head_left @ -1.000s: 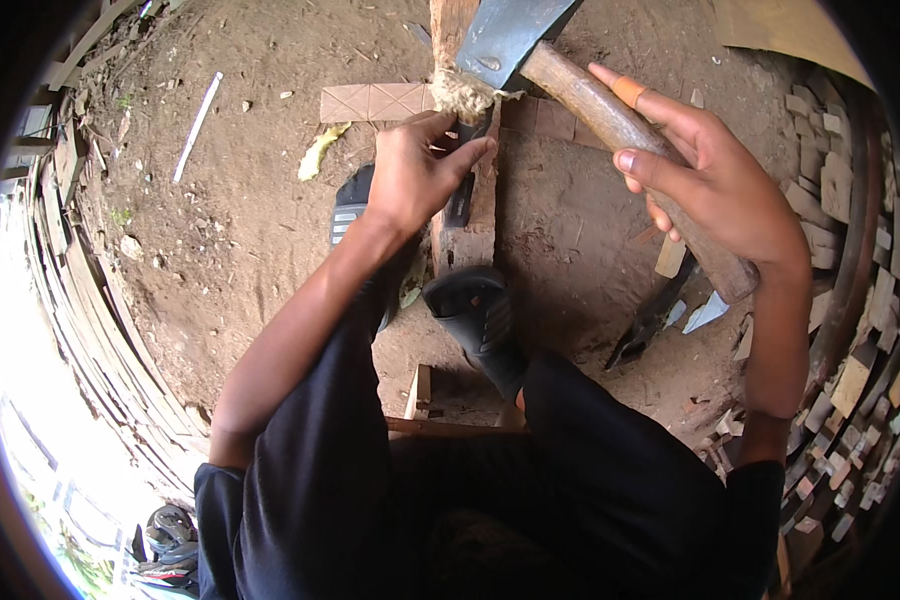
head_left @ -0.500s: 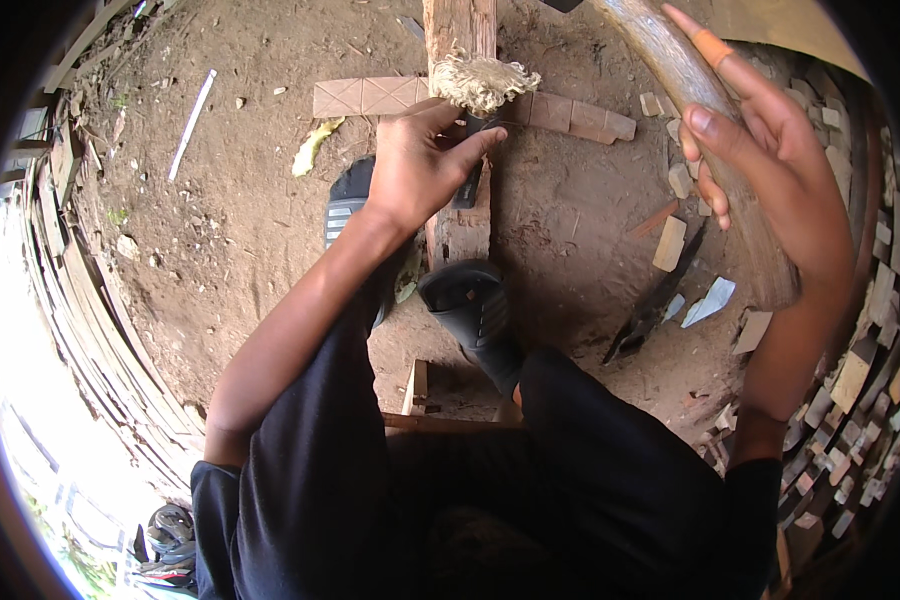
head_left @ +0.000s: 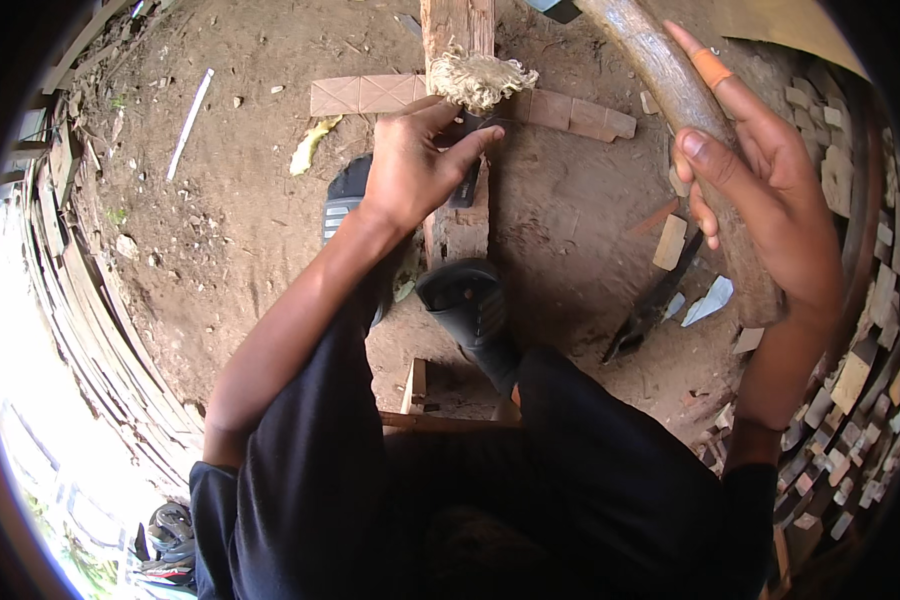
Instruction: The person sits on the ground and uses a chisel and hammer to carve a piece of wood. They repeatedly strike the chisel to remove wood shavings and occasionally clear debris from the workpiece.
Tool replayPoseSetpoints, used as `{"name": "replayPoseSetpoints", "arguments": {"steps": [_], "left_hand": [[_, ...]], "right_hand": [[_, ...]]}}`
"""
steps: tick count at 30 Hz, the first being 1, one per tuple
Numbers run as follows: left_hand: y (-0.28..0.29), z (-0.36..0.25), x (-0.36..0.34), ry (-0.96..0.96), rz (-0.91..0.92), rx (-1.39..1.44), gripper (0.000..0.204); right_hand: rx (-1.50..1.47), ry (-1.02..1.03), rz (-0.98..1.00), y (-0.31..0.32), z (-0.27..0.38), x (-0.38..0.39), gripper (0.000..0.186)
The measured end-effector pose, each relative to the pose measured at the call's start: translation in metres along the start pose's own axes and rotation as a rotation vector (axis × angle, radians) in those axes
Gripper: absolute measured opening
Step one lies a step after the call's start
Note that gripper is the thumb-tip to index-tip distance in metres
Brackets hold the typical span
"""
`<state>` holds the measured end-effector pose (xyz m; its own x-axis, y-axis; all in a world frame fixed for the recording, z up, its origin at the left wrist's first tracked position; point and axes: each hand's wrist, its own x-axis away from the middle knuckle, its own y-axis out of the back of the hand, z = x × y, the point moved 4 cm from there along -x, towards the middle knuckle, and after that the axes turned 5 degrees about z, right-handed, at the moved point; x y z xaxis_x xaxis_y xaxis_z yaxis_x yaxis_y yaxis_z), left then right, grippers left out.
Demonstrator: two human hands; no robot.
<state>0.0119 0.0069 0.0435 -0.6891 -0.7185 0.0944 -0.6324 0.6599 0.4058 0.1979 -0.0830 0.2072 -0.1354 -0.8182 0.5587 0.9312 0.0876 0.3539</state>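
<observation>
My left hand (head_left: 407,165) is closed around a chisel-like tool just below its frayed, fibrous head (head_left: 480,80). A dark flat metal part (head_left: 464,190) of it shows below my fingers, over a long wooden beam (head_left: 458,232). Across the beam lies a brown wooden strip (head_left: 365,95) marked with crosses and lines; its middle is hidden by the frayed head and my hand. At the right, my right hand (head_left: 770,185) grips a thick, slightly curved wooden handle (head_left: 660,75), raised off the ground. Its metal head (head_left: 558,8) is cut off by the upper edge.
My sandalled feet (head_left: 465,300) are beside and against the beam's near end. Wood offcuts (head_left: 669,243), a dark strip (head_left: 660,300) and a pale scrap (head_left: 708,302) lie on the dirt at right. Stacked wood (head_left: 850,380) lines the right side, long planks (head_left: 90,290) the left.
My right hand and the wooden-handled tool have shifted slightly left, and more of the metal head shows. My left hand keeps its hold in nearly the same spot.
</observation>
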Motion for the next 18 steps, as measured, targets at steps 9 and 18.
{"name": "replayPoseSetpoints", "arguments": {"steps": [9,18], "left_hand": [[0.001,0.006,-0.001,0.065,0.005,0.003,0.033],[0.0,0.013,-0.003,0.039,-0.032,0.024,0.034]], "right_hand": [[-0.022,-0.065,0.11,-0.005,-0.013,-0.007,0.059],[-0.021,-0.145,0.156,-0.007,-0.019,-0.019,0.06]]}}
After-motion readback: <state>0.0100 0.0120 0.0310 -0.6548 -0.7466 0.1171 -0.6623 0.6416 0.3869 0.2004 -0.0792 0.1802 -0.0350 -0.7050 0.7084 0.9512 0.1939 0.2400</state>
